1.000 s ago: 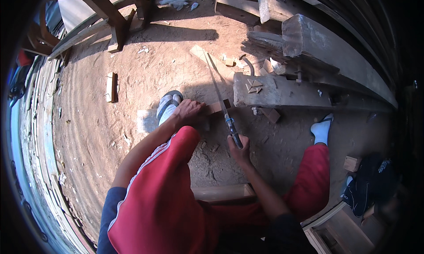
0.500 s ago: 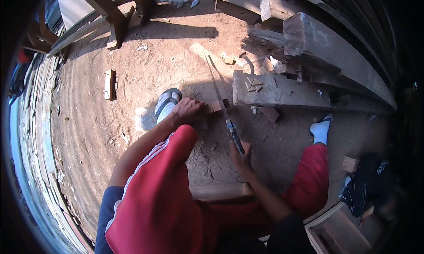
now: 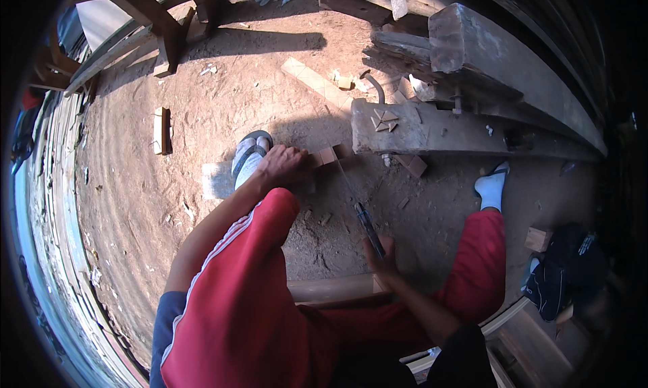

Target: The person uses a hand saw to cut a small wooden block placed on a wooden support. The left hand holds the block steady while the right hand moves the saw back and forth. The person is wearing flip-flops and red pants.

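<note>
My right hand (image 3: pixel 380 253) is closed round the dark handle of a handsaw (image 3: pixel 365 223). Its thin blade slants away from me and meets a short reddish-brown piece of wood (image 3: pixel 326 156) near that piece's right end. My left hand (image 3: pixel 281 164) grips the wood's left part and presses down on it, just right of my sandalled left foot (image 3: pixel 252 153). Under that foot lies a pale board (image 3: pixel 216 180). Right of the cut, small triangular wood offcuts (image 3: pixel 385 121) rest on a thick timber beam (image 3: pixel 432 133).
Heavy beams (image 3: pixel 486 57) are stacked at the far right. A marked plank (image 3: pixel 314 83) and a curved metal bar (image 3: pixel 375 88) lie beyond the cut. On the dirt at left sits a small wood block (image 3: pixel 160 130). Dark cloth (image 3: pixel 570 270) is heaped at right.
My right hand has drawn the saw back toward me, so much less blade reaches past the wood. My left hand keeps its hold. The whole view has shifted slightly.
</note>
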A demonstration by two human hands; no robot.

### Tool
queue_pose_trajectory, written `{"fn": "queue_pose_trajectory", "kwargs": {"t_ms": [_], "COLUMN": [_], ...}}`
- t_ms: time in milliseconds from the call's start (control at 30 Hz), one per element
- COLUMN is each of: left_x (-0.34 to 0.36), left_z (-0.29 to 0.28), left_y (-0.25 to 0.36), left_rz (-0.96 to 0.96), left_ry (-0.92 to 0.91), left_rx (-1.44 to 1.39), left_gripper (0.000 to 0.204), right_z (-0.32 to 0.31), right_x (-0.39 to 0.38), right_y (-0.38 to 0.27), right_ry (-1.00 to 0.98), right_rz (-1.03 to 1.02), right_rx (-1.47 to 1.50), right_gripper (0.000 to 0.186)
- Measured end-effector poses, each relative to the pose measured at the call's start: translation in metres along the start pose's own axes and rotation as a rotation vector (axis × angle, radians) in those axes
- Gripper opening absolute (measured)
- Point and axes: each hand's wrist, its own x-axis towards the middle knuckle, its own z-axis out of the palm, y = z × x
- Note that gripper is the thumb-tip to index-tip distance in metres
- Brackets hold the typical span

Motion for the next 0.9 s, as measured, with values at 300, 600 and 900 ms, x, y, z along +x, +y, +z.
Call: {"fn": "queue_pose_trajectory", "kwargs": {"t_ms": [300,600,900], "left_x": [0.000,-0.002,0.002], "left_z": [-0.014,-0.005,-0.031], "left_y": [0.003,0.002,0.015], "left_rz": [-0.050,-0.023,-0.065], "left_ry": [-0.026,-0.037,-0.080], "left_rx": [-0.066,-0.059,-0.062], "left_gripper": [0.047,0.053,0.066], "right_z": [0.049,0.004,0.041], "right_x": [0.080,0.003,0.078], "right_y": [-0.057,-0.013,-0.059], "right_ry": [0.093,0.065,0.103], "right_rz": [-0.038,-0.046,-0.042], "right_rx": [0.035,-0.015,-0.007], "right_gripper": [0.044,0.044,0.044]}}
